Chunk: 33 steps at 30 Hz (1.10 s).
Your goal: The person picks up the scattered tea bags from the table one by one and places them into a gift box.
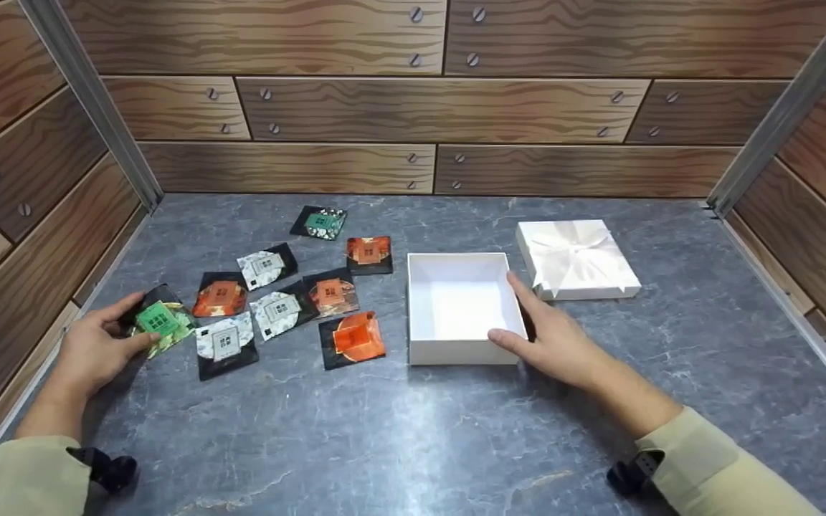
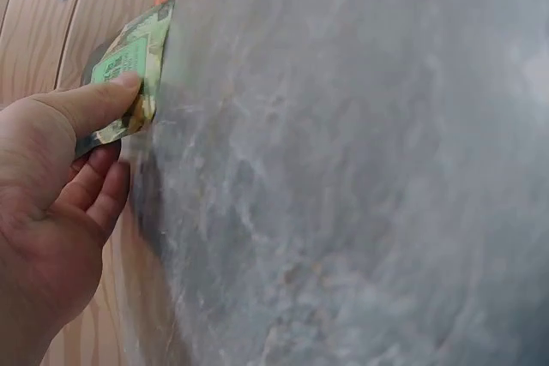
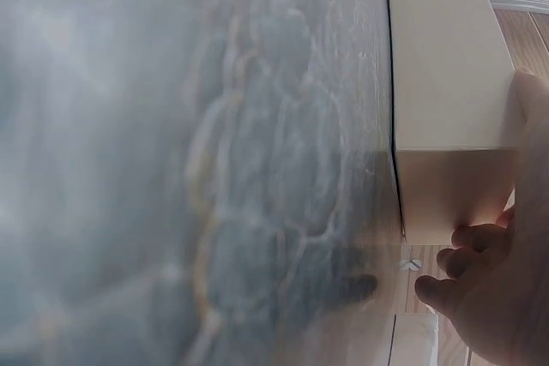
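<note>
On the left, my left hand (image 1: 97,347) pinches a flat packet with a green label (image 1: 162,320), thumb on top and the other fingers at its far side. In the left wrist view, that green-labelled packet (image 2: 129,70) is tilted under the thumb. An open white box (image 1: 463,351) stands in the middle with nothing inside. My right hand (image 1: 553,344) holds the box at its near right corner, thumb over the rim and fingers along the right wall. In the right wrist view, curled fingers (image 3: 480,242) lie against the box's side wall (image 3: 455,186).
Several more packets lie between the left hand and box, among them an orange one (image 1: 359,344), a white-patterned one (image 1: 226,344) and a dark green one (image 1: 320,222). A white lid with a bow (image 1: 578,258) sits behind the right hand. Wood-patterned walls (image 1: 341,107) enclose the table.
</note>
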Available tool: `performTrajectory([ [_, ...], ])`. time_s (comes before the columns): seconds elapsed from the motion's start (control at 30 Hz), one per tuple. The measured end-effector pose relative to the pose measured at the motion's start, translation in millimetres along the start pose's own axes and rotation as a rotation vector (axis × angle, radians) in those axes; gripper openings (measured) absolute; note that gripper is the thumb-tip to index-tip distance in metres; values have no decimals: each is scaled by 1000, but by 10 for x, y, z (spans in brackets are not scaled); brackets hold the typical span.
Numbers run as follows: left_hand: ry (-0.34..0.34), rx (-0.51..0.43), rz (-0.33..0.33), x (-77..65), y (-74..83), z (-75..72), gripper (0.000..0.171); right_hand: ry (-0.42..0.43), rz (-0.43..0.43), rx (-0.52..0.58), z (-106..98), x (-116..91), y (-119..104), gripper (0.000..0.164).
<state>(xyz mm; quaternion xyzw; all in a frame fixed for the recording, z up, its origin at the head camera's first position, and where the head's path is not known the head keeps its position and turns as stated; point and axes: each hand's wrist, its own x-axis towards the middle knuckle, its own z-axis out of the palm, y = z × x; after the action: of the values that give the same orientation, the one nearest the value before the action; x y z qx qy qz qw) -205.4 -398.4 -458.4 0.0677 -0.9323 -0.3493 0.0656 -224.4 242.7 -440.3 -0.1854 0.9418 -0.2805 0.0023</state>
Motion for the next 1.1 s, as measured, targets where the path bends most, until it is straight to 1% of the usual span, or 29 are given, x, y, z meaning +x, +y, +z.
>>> performTrajectory([
  [0.13,44,-59,-16,-18,16,-63,60,-4,3,2,4,2,6,99],
  [0.3,101,-103,26,-30,100,-170,43,-5,0,9,9,13,7,99],
  [0.4,134,-129,61,-10,214,-240,37,-5,2,14,9,13,9,99],
  [0.5,141,-133,92,22,386,-310,35,-2,1,17,9,10,10,99],
  [0.57,132,-122,107,40,547,-344,33,2,0,18,10,6,14,99],
  [0.63,128,-110,137,54,739,-352,32,5,1,18,12,-1,19,99],
  [0.77,125,-124,249,88,1174,-272,28,3,8,20,21,-13,30,100],
  [0.87,107,-153,345,117,1512,-159,27,-1,13,22,23,-13,30,100],
  [1.0,36,-220,448,140,1966,25,28,-4,16,18,20,-6,19,100],
  [1.1,-28,-272,498,154,2288,192,31,-5,18,14,16,-2,10,101],
])
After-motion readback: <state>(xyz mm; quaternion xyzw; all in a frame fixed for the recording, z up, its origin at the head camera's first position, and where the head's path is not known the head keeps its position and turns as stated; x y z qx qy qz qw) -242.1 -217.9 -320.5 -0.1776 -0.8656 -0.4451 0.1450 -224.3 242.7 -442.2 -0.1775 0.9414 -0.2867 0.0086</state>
